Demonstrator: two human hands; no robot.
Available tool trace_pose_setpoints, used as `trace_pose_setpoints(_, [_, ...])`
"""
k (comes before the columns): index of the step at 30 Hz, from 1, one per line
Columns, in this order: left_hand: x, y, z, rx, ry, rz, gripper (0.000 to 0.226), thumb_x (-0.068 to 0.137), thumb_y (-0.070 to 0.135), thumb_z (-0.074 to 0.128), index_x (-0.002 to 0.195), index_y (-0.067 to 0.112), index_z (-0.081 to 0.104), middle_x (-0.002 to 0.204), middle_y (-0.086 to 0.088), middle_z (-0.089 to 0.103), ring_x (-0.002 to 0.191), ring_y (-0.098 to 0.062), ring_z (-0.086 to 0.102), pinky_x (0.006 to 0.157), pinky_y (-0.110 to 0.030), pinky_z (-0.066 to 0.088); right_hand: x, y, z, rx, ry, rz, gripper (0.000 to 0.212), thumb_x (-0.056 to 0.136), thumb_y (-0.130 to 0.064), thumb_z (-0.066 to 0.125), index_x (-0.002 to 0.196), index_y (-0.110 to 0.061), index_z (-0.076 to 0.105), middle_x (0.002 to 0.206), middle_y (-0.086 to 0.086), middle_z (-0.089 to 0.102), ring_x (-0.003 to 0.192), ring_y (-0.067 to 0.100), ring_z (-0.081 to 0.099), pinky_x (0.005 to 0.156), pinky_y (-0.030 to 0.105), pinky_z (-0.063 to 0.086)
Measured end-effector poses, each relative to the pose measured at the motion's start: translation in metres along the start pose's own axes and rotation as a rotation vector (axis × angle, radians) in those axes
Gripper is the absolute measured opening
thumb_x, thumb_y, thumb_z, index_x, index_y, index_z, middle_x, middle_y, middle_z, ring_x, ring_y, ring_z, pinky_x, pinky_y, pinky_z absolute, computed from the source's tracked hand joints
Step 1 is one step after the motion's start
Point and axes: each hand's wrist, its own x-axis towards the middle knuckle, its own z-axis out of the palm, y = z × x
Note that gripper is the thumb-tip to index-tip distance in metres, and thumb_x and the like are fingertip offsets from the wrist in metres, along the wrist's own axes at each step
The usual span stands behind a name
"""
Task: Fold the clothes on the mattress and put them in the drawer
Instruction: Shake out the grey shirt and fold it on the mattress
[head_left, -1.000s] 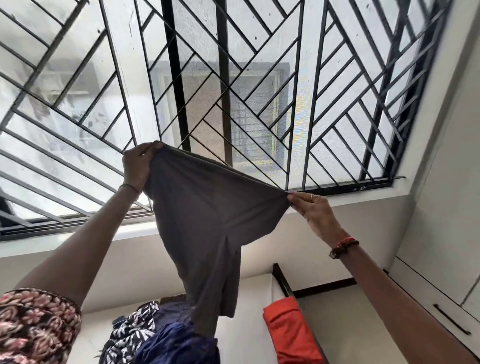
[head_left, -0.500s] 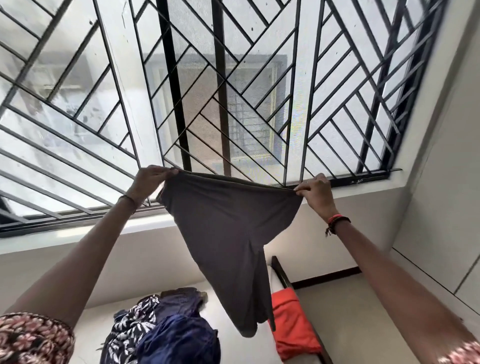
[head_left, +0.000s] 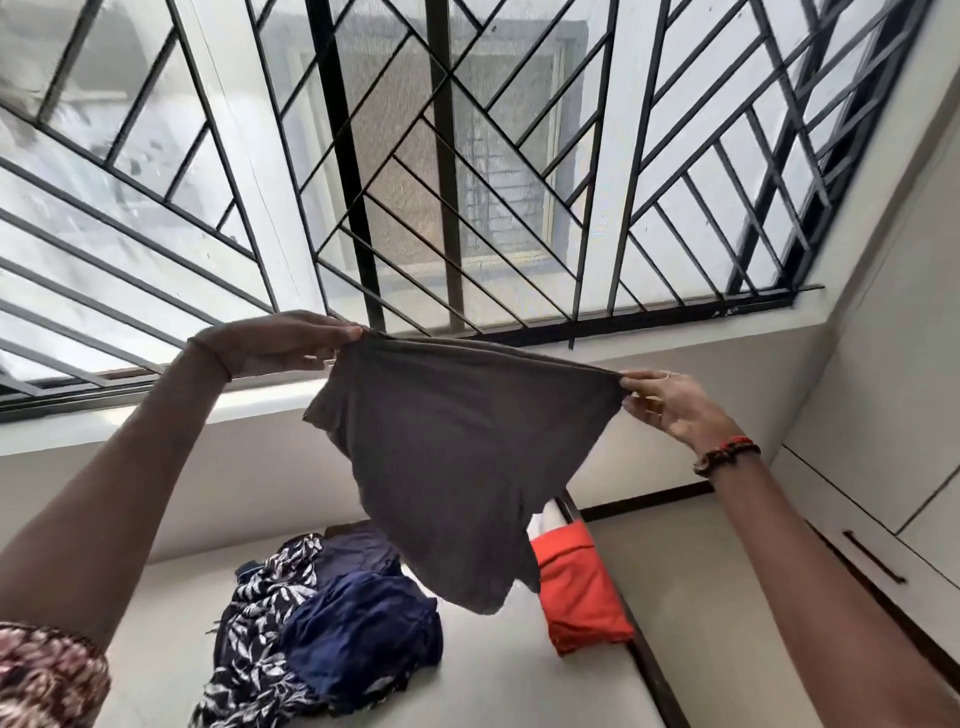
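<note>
Your left hand and right hand each hold one end of the top edge of the grey garment. It hangs in the air, clear of the mattress, with that edge pulled taut, probably so the cloth drops straight and you can line it up for a first fold.

Below, on the mattress, the leaf-print garment and the navy garment lie heaped against each other, apparently still to be folded. The orange garment lies folded at the mattress's right edge, apart from the heap, as if set aside as done. The drawer at the right looks closed.

Your left arm reaches up and forward, with the hand turned rightward. Its fingers are held together above the thumb, clamped on the cloth's corner. Your right arm rises from the lower right with the palm towards you. Thumb and forefinger pinch the other corner, and the remaining fingers are loosely apart.
</note>
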Motion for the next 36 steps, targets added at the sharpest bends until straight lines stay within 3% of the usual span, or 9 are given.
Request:
trace_pose_setpoints(3, [0.024, -0.008, 0.003, -0.075, 0.081, -0.108, 0.079, 0.036, 0.059, 0.089, 0.099, 0.016, 0.074, 0.075, 0.011, 0.057, 0.050, 0.001, 0.045, 0.046, -0.007, 0.038, 0.015, 0.016, 0.011, -0.019, -0.017, 0.080, 0.013, 0.086, 0.014, 0.053, 0.082, 0.003, 0.058, 0.081, 0.016, 0.060, 0.053, 0.019, 0.065, 0.048, 0.024, 0.056])
trace_pose_setpoints(5, [0.044, -0.017, 0.004, -0.134, 0.149, -0.202, 0.067, 0.048, 0.047, 0.089, 0.103, 0.013, 0.073, 0.073, 0.008, 0.064, 0.048, 0.001, 0.054, 0.045, -0.007, 0.045, 0.033, 0.028, 0.021, 0.067, -0.002, 0.136, 0.018, 0.090, 0.016, 0.044, 0.081, 0.004, 0.052, 0.090, 0.017, 0.055, 0.073, 0.028, 0.064, 0.053, 0.026, 0.057])
trace_pose_setpoints(8, [0.073, -0.027, 0.020, -0.190, 0.231, -0.314, 0.029, 0.089, 0.022, 0.060, 0.113, 0.005, 0.062, 0.093, -0.014, 0.073, 0.058, -0.007, 0.069, 0.059, -0.016, 0.056, 0.059, 0.040, 0.042, 0.162, 0.009, 0.222, 0.026, 0.094, 0.018, 0.026, 0.084, 0.005, 0.046, 0.100, 0.018, 0.046, 0.112, 0.040, 0.048, 0.097, 0.045, 0.046])
trace_pose_setpoints(11, [0.105, -0.031, 0.034, -0.160, 0.334, -0.307, 0.021, 0.098, 0.015, 0.046, 0.114, 0.005, 0.056, 0.071, -0.018, 0.070, 0.049, -0.010, 0.067, 0.047, -0.020, 0.054, 0.087, 0.046, 0.069, 0.236, 0.037, 0.239, 0.028, 0.094, 0.017, 0.016, 0.096, 0.010, 0.043, 0.132, 0.030, 0.040, 0.131, 0.045, 0.034, 0.109, 0.058, 0.024])
trace_pose_setpoints(15, [0.137, -0.033, 0.030, -0.185, 0.577, -0.120, 0.019, 0.096, 0.017, 0.053, 0.105, 0.003, 0.060, 0.047, 0.002, 0.065, 0.042, -0.005, 0.061, 0.043, -0.017, 0.049, 0.120, 0.031, 0.095, 0.303, 0.116, 0.135, 0.035, 0.094, 0.009, 0.010, 0.117, 0.008, 0.036, 0.132, 0.025, 0.044, 0.114, 0.044, 0.051, 0.091, 0.059, 0.039])
trace_pose_setpoints(20, [0.147, -0.023, 0.011, -0.260, 0.739, 0.103, 0.008, 0.090, 0.013, 0.063, 0.087, 0.006, 0.061, 0.048, 0.003, 0.065, 0.048, -0.007, 0.065, 0.052, -0.016, 0.054, 0.141, 0.004, 0.095, 0.350, 0.217, 0.036, 0.033, 0.098, -0.001, 0.021, 0.076, -0.008, 0.044, 0.066, 0.013, 0.065, 0.048, 0.022, 0.064, 0.044, 0.033, 0.054])
trace_pose_setpoints(24, [0.134, -0.040, 0.023, -0.254, 0.753, 0.152, 0.012, 0.088, 0.013, 0.065, 0.087, 0.001, 0.063, 0.052, 0.001, 0.067, 0.051, -0.008, 0.067, 0.055, -0.019, 0.057, 0.146, 0.017, 0.084, 0.162, 0.306, -0.046, 0.026, 0.090, 0.001, 0.050, 0.067, -0.011, 0.046, 0.088, 0.018, 0.061, 0.076, 0.031, 0.065, 0.078, 0.046, 0.057])
trace_pose_setpoints(31, [0.068, -0.165, 0.122, -0.075, 0.745, 0.063, 0.020, 0.084, 0.013, 0.068, 0.103, 0.007, 0.069, 0.075, 0.000, 0.073, 0.066, -0.011, 0.070, 0.066, -0.025, 0.058, 0.137, 0.150, 0.042, -0.098, 0.332, 0.006, 0.027, 0.096, -0.008, 0.047, 0.073, -0.021, 0.054, 0.086, 0.012, 0.067, 0.067, 0.024, 0.064, 0.064, 0.037, 0.053])
trace_pose_setpoints(36, [-0.017, -0.291, 0.232, 0.148, 0.579, -0.153, 0.031, 0.080, 0.004, 0.070, 0.081, 0.035, 0.074, 0.078, 0.007, 0.074, 0.065, 0.021, 0.057, 0.064, -0.004, 0.042, 0.103, 0.327, -0.005, -0.516, 0.313, 0.144, 0.021, 0.089, -0.009, 0.058, 0.075, -0.023, 0.066, 0.079, 0.011, 0.063, 0.081, 0.028, 0.055, 0.080, 0.036, 0.045])
